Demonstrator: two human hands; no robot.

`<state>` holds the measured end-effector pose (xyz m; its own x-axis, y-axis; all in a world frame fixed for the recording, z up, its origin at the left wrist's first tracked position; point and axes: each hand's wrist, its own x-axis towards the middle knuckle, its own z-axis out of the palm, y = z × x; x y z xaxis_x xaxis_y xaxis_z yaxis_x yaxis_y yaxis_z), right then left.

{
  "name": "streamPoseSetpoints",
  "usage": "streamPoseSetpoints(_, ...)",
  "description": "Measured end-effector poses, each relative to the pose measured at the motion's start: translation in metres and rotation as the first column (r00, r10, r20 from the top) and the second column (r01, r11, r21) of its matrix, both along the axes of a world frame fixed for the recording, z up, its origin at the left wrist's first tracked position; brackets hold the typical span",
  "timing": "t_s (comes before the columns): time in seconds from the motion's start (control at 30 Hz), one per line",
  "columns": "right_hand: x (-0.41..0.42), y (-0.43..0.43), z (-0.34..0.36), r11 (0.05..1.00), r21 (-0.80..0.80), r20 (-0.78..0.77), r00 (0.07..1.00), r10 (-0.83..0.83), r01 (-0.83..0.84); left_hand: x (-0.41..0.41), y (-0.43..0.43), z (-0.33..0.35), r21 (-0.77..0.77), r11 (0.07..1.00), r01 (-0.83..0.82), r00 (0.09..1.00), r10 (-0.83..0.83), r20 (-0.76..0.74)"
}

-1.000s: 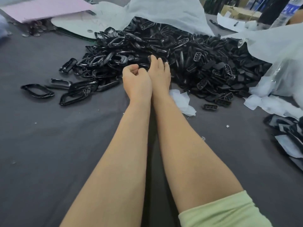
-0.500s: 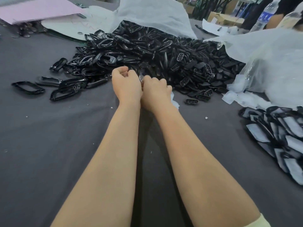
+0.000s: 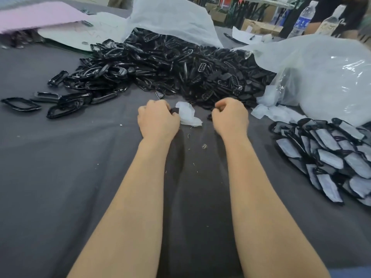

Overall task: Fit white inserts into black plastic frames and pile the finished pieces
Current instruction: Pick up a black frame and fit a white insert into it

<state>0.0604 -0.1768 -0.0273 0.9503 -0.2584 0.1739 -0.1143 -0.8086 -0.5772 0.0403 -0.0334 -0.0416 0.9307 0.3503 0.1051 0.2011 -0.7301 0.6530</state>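
On the grey cloth both forearms reach forward, and the hands, which were pressed together over one piece half a second ago, have drawn apart. The left hand is curled knuckles-up round a dark frame that peeps out at its fingertips. The right hand is fisted too, with a dark sliver by its thumb, but I cannot tell whether it grips anything. Between them, just beside the left hand, lies a crumpled white insert on the cloth. The split suggests one fit is over or a fresh one is starting, so the next need is likely an insert for the frame in the left hand. To the right sits the finished pile, white faces showing in black rims. Beyond the hands spreads the heap of bare frames, with loose inserts at the mouth of a clear bag, and a bottle further back
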Motion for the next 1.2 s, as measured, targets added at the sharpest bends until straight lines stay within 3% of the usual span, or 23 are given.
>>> streamPoseSetpoints(0.07,0.0,-0.005,-0.005,0.998,-0.049,-0.124,0.991,-0.048,0.042,0.0,0.001,0.002,0.036,0.999,0.03,0.999,-0.028,-0.041)
streamPoseSetpoints(0.23,0.003,-0.007,-0.009,0.999,-0.035,-0.127,0.991,-0.037,0.032,0.003,0.001,0.002,0.066,0.998,0.01,0.999,-0.007,-0.049)
streamPoseSetpoints(0.3,0.002,-0.009,-0.012,1.0,0.013,-0.1,0.995,-0.012,0.013,0.004,0.004,0.001,0.004,0.999,-0.044,0.999,0.044,0.022)
streamPoseSetpoints(0.4,0.001,-0.007,-0.015,0.972,0.227,0.056,0.997,0.048,-0.06,0.006,0.007,0.002,-0.188,0.976,-0.112,0.974,0.145,0.171)
streamPoseSetpoints(0.5,0.0,-0.002,-0.012,0.821,0.558,0.168,0.985,0.033,-0.123,0.002,0.003,0.008,-0.43,0.901,-0.061,0.923,0.215,0.318)
streamPoseSetpoints(0.6,0.001,0.001,-0.013,0.61,0.773,0.184,0.982,0.046,-0.173,0.0,-0.001,0.011,-0.51,0.86,-0.004,0.862,0.262,0.435)
streamPoseSetpoints(0.77,0.001,0.001,-0.011,0.486,0.852,0.188,0.98,0.069,-0.197,0.003,-0.01,0.009,-0.796,0.58,0.173,0.888,0.258,0.381)
streamPoseSetpoints(0.93,0.0,0.003,-0.011,0.462,0.864,0.191,0.98,0.064,-0.198,0.008,-0.016,0.002,-0.951,0.271,0.149,0.946,0.242,0.217)
streamPoseSetpoints(1.0,0.001,0.003,-0.011,0.465,0.867,0.192,0.981,0.023,-0.181,0.008,-0.015,0.002,-0.969,0.207,0.133,0.955,0.234,0.181)
streamPoseSetpoints(1.1,0.001,0.003,-0.01,0.462,0.872,0.206,0.978,-0.042,-0.164,0.007,-0.016,0.002,-0.967,0.226,0.12,0.958,0.229,0.173)
streamPoseSetpoints(1.2,0.0,0.004,-0.009,0.511,0.842,0.241,0.968,-0.065,-0.175,0.007,-0.015,0.002,-0.931,0.355,0.081,0.944,0.272,0.186)
